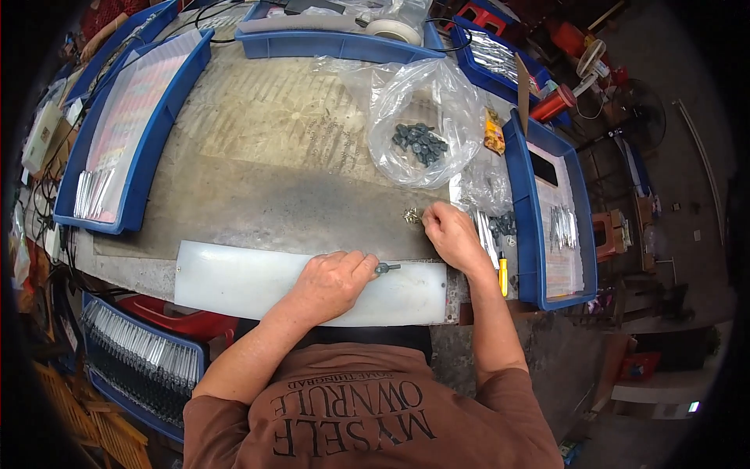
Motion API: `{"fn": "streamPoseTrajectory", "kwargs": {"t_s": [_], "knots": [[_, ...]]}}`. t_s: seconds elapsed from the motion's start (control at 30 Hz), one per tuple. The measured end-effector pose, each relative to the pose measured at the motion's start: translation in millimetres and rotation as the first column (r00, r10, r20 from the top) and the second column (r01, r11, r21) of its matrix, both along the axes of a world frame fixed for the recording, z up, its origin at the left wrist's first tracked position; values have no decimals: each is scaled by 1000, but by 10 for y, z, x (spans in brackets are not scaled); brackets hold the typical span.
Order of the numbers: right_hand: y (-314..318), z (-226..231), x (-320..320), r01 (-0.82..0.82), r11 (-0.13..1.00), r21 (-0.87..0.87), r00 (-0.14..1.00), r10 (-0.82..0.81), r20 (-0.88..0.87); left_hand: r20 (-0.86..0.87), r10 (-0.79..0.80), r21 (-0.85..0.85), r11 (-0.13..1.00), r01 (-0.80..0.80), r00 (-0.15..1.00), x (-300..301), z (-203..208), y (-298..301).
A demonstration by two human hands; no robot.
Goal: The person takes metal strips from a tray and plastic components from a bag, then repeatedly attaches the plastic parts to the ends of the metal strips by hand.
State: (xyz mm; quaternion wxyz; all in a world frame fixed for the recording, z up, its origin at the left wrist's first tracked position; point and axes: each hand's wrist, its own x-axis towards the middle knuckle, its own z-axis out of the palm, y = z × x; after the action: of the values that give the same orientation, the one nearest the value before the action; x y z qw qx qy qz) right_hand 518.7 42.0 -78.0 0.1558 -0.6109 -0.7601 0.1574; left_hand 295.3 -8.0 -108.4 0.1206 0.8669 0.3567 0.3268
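My left hand (336, 283) rests on a long white board (234, 273) at the table's near edge. Its fingers are closed round a small dark grey part (382, 268), whose narrow end points right. To the right, the fingertips of my right hand (453, 234) are pinched together beside a little heap of small brass-coloured pieces (412, 215); what they hold, if anything, is hidden. Farther back, a clear plastic bag (383, 152) lies open around a pile of dark grey parts (420, 143). A yellow-handled screwdriver (503, 277) lies right of my right forearm.
Blue trays stand at the left (144, 187), back (336, 48) and right (531, 258); the right one holds silvery strips (562, 227) and a black phone-like slab (544, 168). A yellow packet (494, 131) lies beside the bag. Below left, another tray (199, 363) holds rows of silvery rods.
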Motion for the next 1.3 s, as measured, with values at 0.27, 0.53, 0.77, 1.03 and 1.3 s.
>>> {"fn": "streamPoseTrajectory", "kwargs": {"t_s": [0.27, 0.53, 0.77, 1.03, 1.3], "knots": [[-395, 239, -375, -317, 943, -106, 922, 279, -269, -58, 18, 32, 999, -16, 998, -13, -15, -14], [-398, 205, -451, -281, 944, -176, 956, 257, -144, -109, 18, 37, 999, -14, 994, -2, -50, -25], [-445, 174, -502, -221, 963, -156, 973, 207, -102, -130, 33, 59, 998, -26, 991, 6, -61, -34], [-510, 80, -541, -200, 979, 25, 979, 201, -28, -158, 26, 48, 999, -19, 987, 13, -51, -25], [-493, 23, -424, -112, 993, -47, 967, 97, -237, -131, 30, -8, 999, -31, 991, -5, -33, -20]]}}
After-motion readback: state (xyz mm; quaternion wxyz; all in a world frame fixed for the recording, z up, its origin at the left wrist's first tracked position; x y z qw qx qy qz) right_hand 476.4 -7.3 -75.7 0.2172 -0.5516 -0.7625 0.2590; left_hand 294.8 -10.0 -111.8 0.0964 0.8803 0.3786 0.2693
